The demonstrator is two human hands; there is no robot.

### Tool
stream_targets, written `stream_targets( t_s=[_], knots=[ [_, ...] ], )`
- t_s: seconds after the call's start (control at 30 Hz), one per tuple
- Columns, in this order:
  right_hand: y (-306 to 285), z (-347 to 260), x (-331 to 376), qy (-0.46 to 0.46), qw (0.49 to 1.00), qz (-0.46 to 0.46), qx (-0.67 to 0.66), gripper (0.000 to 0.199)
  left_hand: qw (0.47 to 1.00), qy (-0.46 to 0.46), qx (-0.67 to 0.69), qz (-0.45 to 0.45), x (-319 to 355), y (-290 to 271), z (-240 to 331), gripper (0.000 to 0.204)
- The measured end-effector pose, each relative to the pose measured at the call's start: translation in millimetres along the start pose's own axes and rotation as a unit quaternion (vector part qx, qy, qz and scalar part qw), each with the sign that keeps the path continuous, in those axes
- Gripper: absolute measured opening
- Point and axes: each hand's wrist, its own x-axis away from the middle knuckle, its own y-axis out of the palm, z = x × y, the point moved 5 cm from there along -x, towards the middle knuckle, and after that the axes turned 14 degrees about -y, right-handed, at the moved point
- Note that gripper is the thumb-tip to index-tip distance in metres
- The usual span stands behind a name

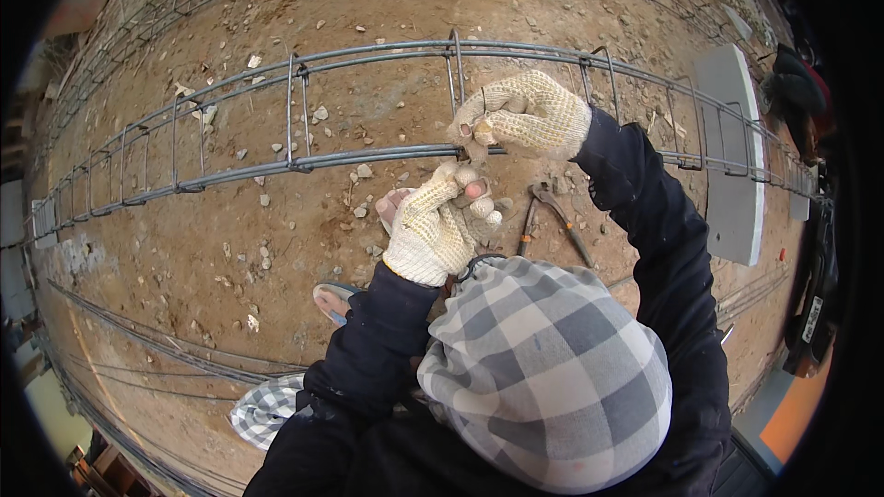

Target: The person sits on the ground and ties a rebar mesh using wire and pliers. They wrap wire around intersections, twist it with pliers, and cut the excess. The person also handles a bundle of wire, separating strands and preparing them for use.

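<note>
Rebar cage (304, 110) lies on bare dirt ground (276, 248), long bars running left to right with stirrup loops across them. Both hands wear knit work gloves with cut fingertips. Right hand (525, 112) is curled closed over the near bar where a stirrup (457, 74) crosses it, fingertips pinching what looks like thin tie wire; too small to confirm. Left hand (440, 221) sits just below, touching the same bar, fingers bent and pinched at the joint. Pliers (551, 212) lie on the dirt just right of the left hand, below the right. Grey flat slab (732, 147) rests under the cage, far right of both hands.
</note>
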Motion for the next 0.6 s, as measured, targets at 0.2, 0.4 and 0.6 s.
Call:
stream_targets(
  t_s=[0.2, 0.4, 0.6],
  knots=[
    [4, -9, 18, -0.058, 0.998, 0.019, 0.027, 0.026, 0.994, 0.057, -0.084, 0.042, 7, -2, 11, 0.027],
    [8, -10, 28, -0.095, 0.985, -0.052, 0.137, 0.021, 0.93, 0.163, -0.311, 0.11, 3, -22, 29, 0.03],
    [20, -6, 52, -0.173, 0.949, -0.055, 0.256, 0.033, 0.949, 0.1, -0.278, 0.107, 3, -24, 35, 0.029]
  ],
)
